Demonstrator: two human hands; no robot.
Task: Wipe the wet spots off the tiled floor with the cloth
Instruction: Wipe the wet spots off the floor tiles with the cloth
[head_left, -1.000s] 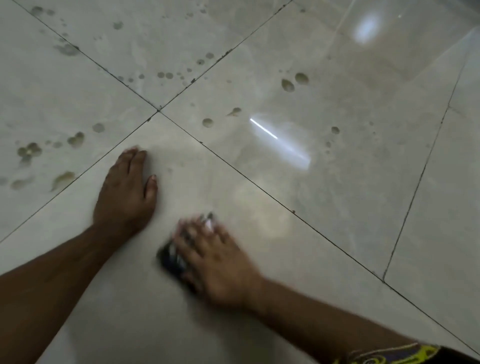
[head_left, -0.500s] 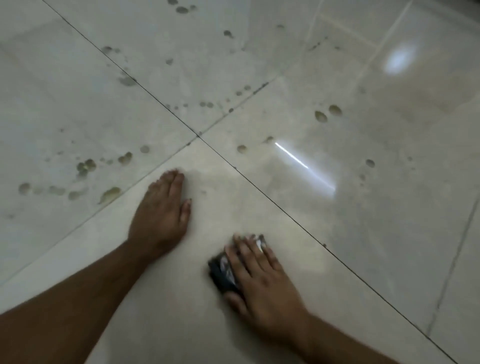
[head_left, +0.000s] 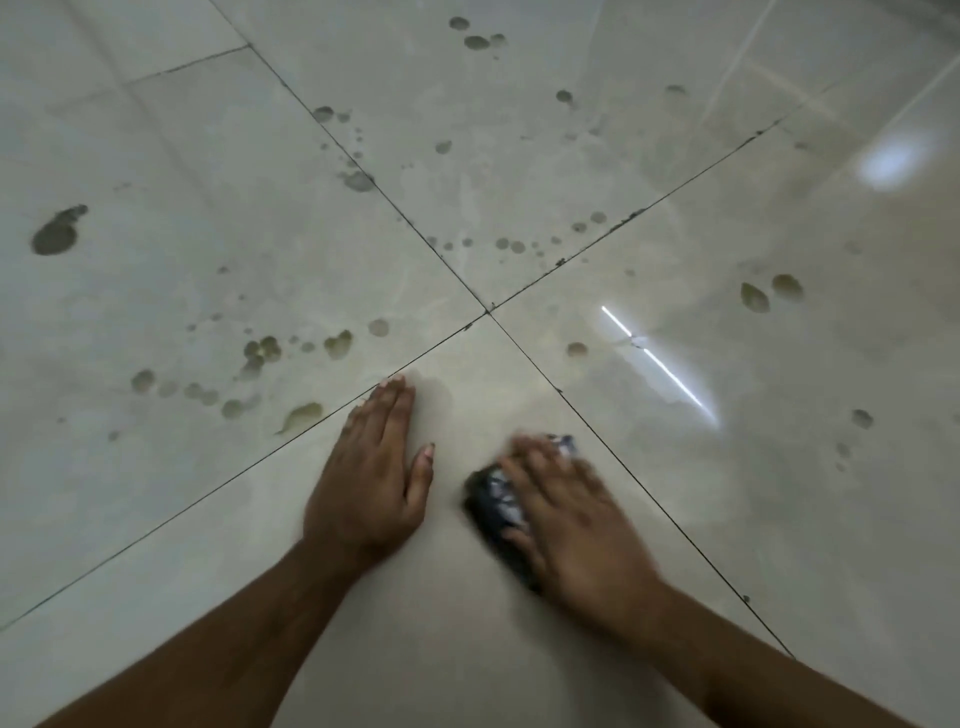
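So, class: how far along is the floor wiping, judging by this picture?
Done: the near tile under both hands shows no spots. In hand: the right hand presses the cloth there, the left hand lying flat. Left: wet spots on the three other tiles.

We press our right hand (head_left: 576, 525) flat on the cloth (head_left: 496, 501), on the floor (head_left: 467, 649) at five o'clock from the tile cross. Our left hand (head_left: 371, 480) lies just beside at nine o'clock; spots (head_left: 265, 351) spread beyond at ten.
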